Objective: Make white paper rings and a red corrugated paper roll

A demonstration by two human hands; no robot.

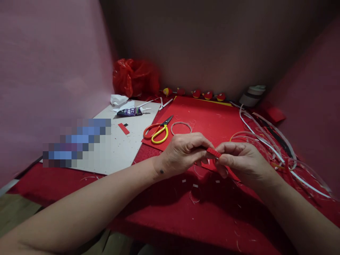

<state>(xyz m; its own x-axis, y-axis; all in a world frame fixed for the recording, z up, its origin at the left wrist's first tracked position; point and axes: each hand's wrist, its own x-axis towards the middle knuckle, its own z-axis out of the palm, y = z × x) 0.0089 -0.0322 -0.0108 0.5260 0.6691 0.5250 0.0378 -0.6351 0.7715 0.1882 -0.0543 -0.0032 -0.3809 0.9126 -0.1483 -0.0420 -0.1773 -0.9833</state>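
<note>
Between my two hands is a small red piece of corrugated paper (214, 152), held above the near edge of a large red corrugated sheet (209, 117). My left hand (183, 152) pinches its left end. On the other end, my right hand (239, 161) has thumb and fingers closed; some of the fingers are hidden behind the piece. Just beyond my left hand lie scissors (159, 130) with one orange and one yellow handle, blades apart. A thin ring (181, 128) rests on the sheet beside them.
A grey board (119, 148) at left carries a glue tube (130, 112), crumpled paper (119, 100) and a red strip (123, 128). Behind are a red plastic bag (134, 78) and several small red-and-yellow figures (196, 94). Tangled paper strips (276, 148) lie at right, near a lidded container (252, 95).
</note>
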